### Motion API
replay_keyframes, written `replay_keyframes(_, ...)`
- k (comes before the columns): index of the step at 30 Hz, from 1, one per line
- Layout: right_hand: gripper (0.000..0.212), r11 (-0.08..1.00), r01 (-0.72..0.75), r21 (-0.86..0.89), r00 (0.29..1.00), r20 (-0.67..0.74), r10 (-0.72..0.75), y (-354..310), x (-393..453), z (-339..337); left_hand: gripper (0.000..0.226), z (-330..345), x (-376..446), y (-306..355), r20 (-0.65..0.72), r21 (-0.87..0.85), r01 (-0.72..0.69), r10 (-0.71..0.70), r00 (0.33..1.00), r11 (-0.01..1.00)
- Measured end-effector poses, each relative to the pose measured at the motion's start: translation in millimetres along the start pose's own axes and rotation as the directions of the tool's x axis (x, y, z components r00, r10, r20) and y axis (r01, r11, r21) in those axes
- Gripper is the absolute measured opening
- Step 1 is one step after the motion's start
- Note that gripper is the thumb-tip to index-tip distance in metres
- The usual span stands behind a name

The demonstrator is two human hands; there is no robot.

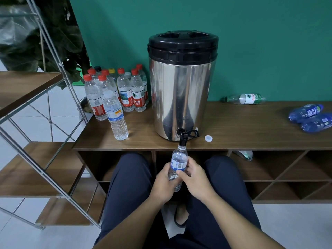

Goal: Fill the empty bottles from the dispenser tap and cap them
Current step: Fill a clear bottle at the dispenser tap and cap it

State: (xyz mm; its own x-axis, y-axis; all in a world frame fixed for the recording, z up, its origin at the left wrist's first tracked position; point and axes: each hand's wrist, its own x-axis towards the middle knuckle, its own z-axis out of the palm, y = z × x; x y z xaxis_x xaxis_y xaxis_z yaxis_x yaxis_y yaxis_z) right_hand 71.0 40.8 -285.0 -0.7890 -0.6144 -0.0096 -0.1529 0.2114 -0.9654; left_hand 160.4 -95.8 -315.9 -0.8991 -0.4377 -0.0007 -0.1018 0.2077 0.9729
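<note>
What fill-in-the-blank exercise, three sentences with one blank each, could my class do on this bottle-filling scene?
1. Both hands, the left hand and right hand, hold one bottle with its mouth under the dispenser's ____.
2. The loose white cap lies on the shelf top to the ____ of the tap.
3. The dispenser has a lid coloured ____.

Missing words: tap; right; black

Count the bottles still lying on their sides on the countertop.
3: a green-capped bottle by the wall, and two blue bottles side by side at far right. Others may be out of frame.
</note>
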Motion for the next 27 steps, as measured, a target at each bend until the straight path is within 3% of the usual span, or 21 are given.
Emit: replay_keyframes(27,0.056,1.000,0.002,-0.012,1.000,-0.007,-0.002,0.1,-1.1,-0.5,0.046,0.3,-0.9,1.6,0.002,0.000,0.005,-0.005,1.000,1.000)
